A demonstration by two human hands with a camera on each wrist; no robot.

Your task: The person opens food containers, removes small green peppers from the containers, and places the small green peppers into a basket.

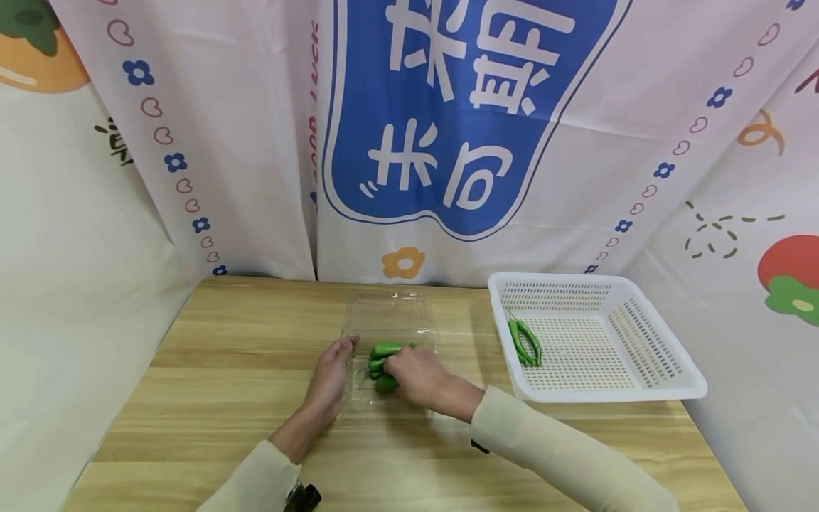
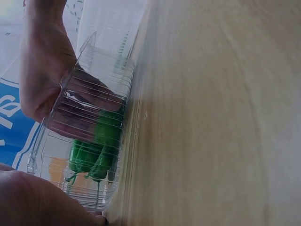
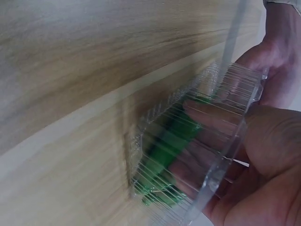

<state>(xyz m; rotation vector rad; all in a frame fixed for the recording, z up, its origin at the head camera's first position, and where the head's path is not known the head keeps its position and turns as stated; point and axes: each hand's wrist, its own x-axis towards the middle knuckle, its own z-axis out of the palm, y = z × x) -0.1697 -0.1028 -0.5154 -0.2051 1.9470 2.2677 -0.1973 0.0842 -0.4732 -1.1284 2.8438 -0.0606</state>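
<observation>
A clear hinged plastic box (image 1: 358,395) lies on the table with its lid folded back, away from me. Inside it are several green peppers (image 1: 386,350), which also show through the ribbed wall in the left wrist view. My right hand (image 1: 419,375) reaches into the box, its fingers curled on a green pepper (image 3: 171,146); the fingertips partly cover it. Along the box's left side rests my left hand (image 1: 329,380), fingers fairly straight and touching the wall; its thumb is hard to make out.
To the right stands a white perforated basket (image 1: 640,393) with a few long green peppers (image 1: 525,343) at its left wall. The wooden table (image 1: 211,384) meets printed cloth hangings (image 1: 256,213) at the back and sides.
</observation>
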